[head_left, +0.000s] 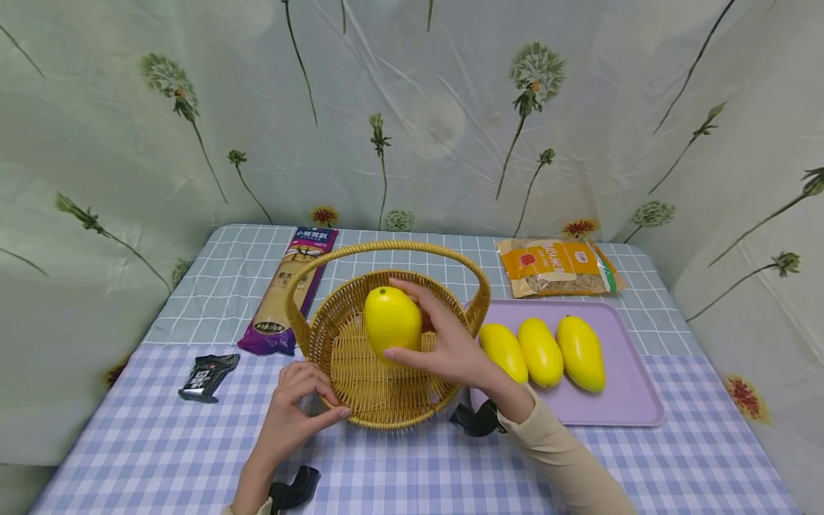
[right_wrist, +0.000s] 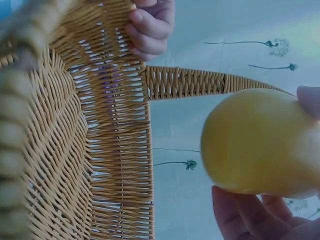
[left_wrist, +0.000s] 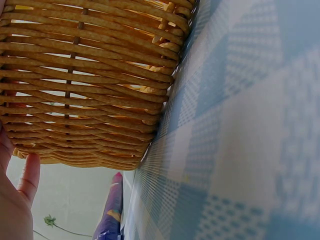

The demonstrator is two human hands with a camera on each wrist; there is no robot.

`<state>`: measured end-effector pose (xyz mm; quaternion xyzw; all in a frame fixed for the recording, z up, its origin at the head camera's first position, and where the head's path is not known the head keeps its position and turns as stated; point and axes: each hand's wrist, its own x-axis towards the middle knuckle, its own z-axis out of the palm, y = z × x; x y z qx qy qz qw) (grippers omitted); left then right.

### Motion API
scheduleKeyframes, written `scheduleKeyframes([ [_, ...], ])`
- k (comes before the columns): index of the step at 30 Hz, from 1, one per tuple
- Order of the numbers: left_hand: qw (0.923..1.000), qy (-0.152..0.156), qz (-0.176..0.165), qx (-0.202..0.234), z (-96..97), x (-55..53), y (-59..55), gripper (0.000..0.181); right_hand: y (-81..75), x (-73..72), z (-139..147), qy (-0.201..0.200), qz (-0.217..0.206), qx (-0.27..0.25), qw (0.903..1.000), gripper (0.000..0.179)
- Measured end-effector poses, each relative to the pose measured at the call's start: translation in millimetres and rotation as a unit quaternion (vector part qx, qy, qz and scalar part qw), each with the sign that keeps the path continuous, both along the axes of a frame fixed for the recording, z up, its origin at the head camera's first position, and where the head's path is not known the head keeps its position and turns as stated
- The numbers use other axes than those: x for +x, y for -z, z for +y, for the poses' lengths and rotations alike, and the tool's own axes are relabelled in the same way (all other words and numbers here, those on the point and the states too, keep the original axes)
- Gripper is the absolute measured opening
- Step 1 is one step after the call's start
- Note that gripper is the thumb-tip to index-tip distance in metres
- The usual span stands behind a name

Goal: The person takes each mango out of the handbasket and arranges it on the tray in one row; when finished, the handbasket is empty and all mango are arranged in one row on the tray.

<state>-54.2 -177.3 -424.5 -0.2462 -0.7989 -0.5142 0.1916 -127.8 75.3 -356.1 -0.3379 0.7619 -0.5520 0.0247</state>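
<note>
A yellow mango (head_left: pixel 391 323) is gripped between the thumb and fingers of my right hand (head_left: pixel 444 343), held over the wicker basket (head_left: pixel 367 386). In the right wrist view the mango (right_wrist: pixel 255 145) appears beside the basket's rim and handle. My left hand (head_left: pixel 299 408) pinches the near left part of the basket's rim, fingers over the edge. The left wrist view shows the woven side of the basket (left_wrist: pixel 85 85) close up, with my left thumb (left_wrist: pixel 30 177) at its rim. Only woven bottom shows inside the basket.
A lilac tray (head_left: pixel 618 408) with three yellow mangoes (head_left: pixel 539 352) lies right of the basket. An orange-labelled food bag (head_left: pixel 556 267) is behind the tray. Left of the basket are a purple pasta packet (head_left: pixel 290 286) and a small black packet (head_left: pixel 209 376). The basket's tall handle (head_left: pixel 386 246) arches over it.
</note>
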Motion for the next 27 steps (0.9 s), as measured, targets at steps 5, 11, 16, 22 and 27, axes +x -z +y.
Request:
scheduleKeyframes([
  [5,1.0000,0.004,0.007,0.002,-0.1,-0.5,0.8,0.039,1.9,11.2,8,0.001,-0.004,-0.034,0.9994,0.081],
  [11,0.9999,0.007,0.011,0.003,-0.3,-1.0,1.7,0.039,-0.6,26.8,25,0.021,-0.009,-0.052,0.9984,0.078],
  [16,0.9998,0.009,0.015,0.003,0.1,-1.7,1.6,0.038,1.0,37.7,43,0.042,0.002,-0.062,0.9972,0.077],
  [22,0.9998,0.009,0.016,0.003,0.2,-1.7,1.4,0.038,7.7,47.3,63,0.070,0.025,-0.086,0.9935,0.078],
  [27,1.0000,0.006,0.005,0.004,0.3,-0.7,1.2,0.038,12.5,54.2,81,0.094,0.012,-0.122,0.9880,0.077],
])
